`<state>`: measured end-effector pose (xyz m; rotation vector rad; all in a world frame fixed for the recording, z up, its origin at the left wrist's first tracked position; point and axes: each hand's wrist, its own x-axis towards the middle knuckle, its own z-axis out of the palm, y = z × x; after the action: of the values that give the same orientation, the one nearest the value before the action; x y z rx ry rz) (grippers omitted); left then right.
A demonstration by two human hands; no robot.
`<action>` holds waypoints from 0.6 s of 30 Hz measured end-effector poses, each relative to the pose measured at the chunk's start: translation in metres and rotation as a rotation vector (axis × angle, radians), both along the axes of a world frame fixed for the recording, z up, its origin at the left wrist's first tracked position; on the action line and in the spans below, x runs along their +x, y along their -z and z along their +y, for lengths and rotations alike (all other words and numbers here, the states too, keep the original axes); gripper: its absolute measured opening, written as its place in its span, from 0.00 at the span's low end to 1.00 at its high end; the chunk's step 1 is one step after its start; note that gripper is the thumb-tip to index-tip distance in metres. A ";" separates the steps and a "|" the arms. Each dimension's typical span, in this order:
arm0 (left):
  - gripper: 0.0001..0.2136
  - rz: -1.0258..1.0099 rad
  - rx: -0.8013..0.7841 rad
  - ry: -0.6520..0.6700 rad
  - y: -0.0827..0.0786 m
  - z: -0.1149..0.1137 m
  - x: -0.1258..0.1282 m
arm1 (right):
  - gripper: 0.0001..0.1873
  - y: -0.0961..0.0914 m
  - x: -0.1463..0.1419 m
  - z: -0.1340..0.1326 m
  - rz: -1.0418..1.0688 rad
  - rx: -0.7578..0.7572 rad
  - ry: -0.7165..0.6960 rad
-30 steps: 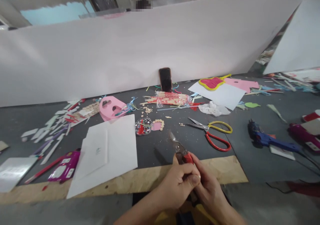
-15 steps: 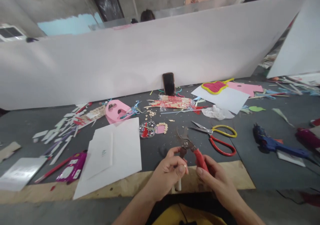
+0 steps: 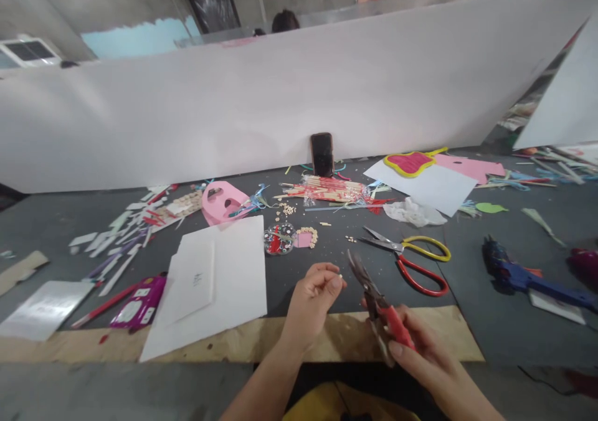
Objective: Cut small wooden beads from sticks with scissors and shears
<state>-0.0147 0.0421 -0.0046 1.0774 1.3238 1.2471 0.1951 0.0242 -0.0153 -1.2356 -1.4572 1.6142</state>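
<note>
My right hand [image 3: 423, 349] is wrapped round red-handled pruning shears [image 3: 374, 296], whose blades point up and to the left. Thumb and fingertips of my left hand [image 3: 313, 302] pinch a small pale piece [image 3: 341, 277], mostly hidden. Beyond that hand lies a small pink square [image 3: 303, 240] bordered by beige bits, touching a round clear case [image 3: 279, 239] of small parts. A few pale bits [image 3: 350, 238] lie past the shear tips. Scissors [image 3: 406, 253] with yellow and red handles rest open to the right.
White sheets [image 3: 238, 271] and a purple packet [image 3: 144, 302] are at left. A phone [image 3: 322, 153] leans on the white partition [image 3: 224, 109]. Bundled sticks [image 3: 327, 189], crumpled tissue [image 3: 413, 212] and a pink cutout [image 3: 219, 200] lie farther back. A blue glue gun [image 3: 527, 278] is at right.
The shears have moved right and down, away from my left hand, and turned more edge-on. A few pale bits now show near the scissor tips. My left hand keeps its pinch.
</note>
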 end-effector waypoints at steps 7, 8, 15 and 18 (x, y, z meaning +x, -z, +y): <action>0.13 0.099 0.035 -0.015 0.004 0.004 -0.003 | 0.12 -0.008 0.009 0.004 -0.328 0.343 -0.161; 0.13 0.104 0.042 -0.017 0.005 0.004 -0.004 | 0.11 -0.009 0.008 0.003 -0.348 0.372 -0.165; 0.12 0.247 0.056 -0.007 0.006 0.004 -0.006 | 0.08 -0.014 0.002 0.004 -0.405 0.570 -0.230; 0.11 0.353 0.090 -0.001 0.005 0.002 -0.008 | 0.08 -0.011 0.005 0.005 -0.466 0.611 -0.266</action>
<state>-0.0230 0.0441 -0.0099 1.4090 1.5409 1.1606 0.2005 0.0287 -0.0046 -1.1161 -2.2687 0.9188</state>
